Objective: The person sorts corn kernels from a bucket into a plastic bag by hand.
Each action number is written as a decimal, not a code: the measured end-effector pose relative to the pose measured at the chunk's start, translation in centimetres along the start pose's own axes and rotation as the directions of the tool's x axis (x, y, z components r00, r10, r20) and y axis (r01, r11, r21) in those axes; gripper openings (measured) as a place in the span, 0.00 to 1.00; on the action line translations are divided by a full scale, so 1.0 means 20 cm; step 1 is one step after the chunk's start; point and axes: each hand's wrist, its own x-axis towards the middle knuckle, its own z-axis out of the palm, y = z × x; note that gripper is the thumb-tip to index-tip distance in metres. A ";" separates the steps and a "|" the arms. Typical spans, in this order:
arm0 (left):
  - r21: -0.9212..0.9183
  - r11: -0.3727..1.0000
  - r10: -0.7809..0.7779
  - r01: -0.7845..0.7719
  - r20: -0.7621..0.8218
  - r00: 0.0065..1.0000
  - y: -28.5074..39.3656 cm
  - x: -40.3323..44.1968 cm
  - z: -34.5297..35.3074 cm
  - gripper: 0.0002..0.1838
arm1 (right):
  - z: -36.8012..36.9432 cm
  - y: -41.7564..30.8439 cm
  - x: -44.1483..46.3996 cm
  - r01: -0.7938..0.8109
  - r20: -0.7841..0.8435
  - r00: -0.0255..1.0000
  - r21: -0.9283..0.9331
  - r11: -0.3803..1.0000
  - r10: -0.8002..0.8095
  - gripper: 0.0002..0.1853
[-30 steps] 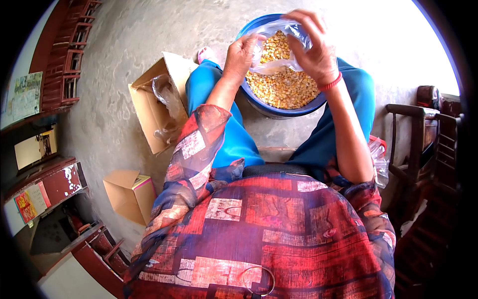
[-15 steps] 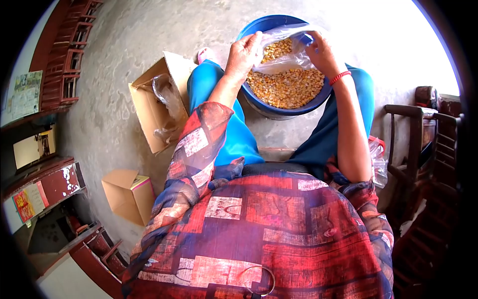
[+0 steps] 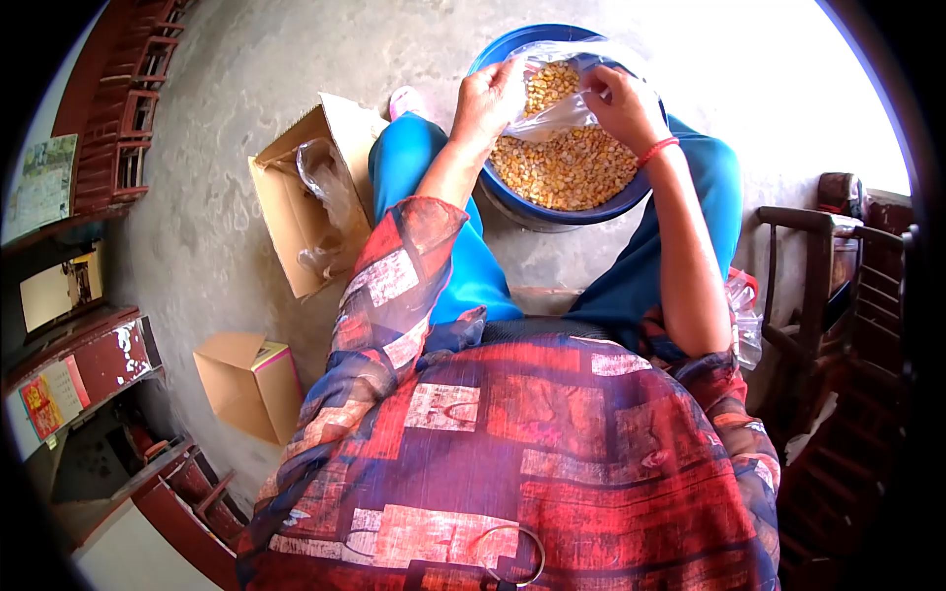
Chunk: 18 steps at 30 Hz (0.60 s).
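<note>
Between my knees stands a blue bucket (image 3: 621, 209) holding loose corn kernels (image 3: 562, 172). Over its far part I hold a clear plastic bag (image 3: 552, 120) with more kernels inside. My left hand (image 3: 488, 103) is closed on the left side of the bag's mouth. On the opposite side, my right hand (image 3: 623, 106), with a red bracelet at the wrist, has its fingers bent and pinched on the bag's edge. The bag's mouth is spread between both hands. Its underside rests on or just above the loose kernels; I cannot tell which.
Left of my leg an opened cardboard box (image 3: 305, 202) holds clear plastic. A smaller cardboard box (image 3: 251, 384) sits nearer. Dark wooden chairs (image 3: 838, 286) stand at right, with a plastic bag (image 3: 746, 320) by my thigh. Shelving (image 3: 89, 364) lines the left.
My right hand has moved slightly left and down, closer to my left hand, so the bag's mouth is narrower. My left hand has shifted only a little.
</note>
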 end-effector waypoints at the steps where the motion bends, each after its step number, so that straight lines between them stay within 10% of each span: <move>1: -0.041 0.999 0.026 -0.026 -0.004 1.000 0.00 0.00 0.00 0.14 | -0.07 -0.07 0.00 0.000 0.110 0.994 0.126 0.992 -0.014 0.09; 2: -0.026 1.000 0.008 -0.008 0.007 1.000 0.02 0.00 0.00 0.15 | -0.15 -0.17 -0.01 -0.326 0.460 0.876 0.338 0.883 0.147 0.07; 5: -0.047 0.998 -0.028 0.029 0.015 0.999 0.05 -0.01 0.00 0.15 | -0.11 -0.23 -0.05 -0.391 0.753 0.649 0.210 0.896 0.107 0.11; 6: -0.047 0.998 -0.030 0.031 0.015 0.999 0.04 -0.01 0.00 0.15 | -0.06 -0.18 -0.06 -0.320 0.742 0.651 0.077 0.944 0.161 0.10; 7: -0.048 0.999 -0.015 0.016 0.022 1.000 0.04 -0.01 0.00 0.15 | 0.01 -0.14 -0.07 0.083 0.615 0.788 -0.154 0.985 0.029 0.10; 13: -0.054 0.998 0.016 -0.016 0.005 1.000 0.00 0.01 0.00 0.15 | 0.19 -0.05 -0.11 -0.013 0.529 0.804 -0.441 0.898 0.271 0.12; 18: -0.065 0.998 0.014 -0.016 -0.034 0.999 -0.01 0.01 0.00 0.14 | 0.32 -0.08 -0.16 0.099 0.758 0.609 -0.363 0.927 0.232 0.16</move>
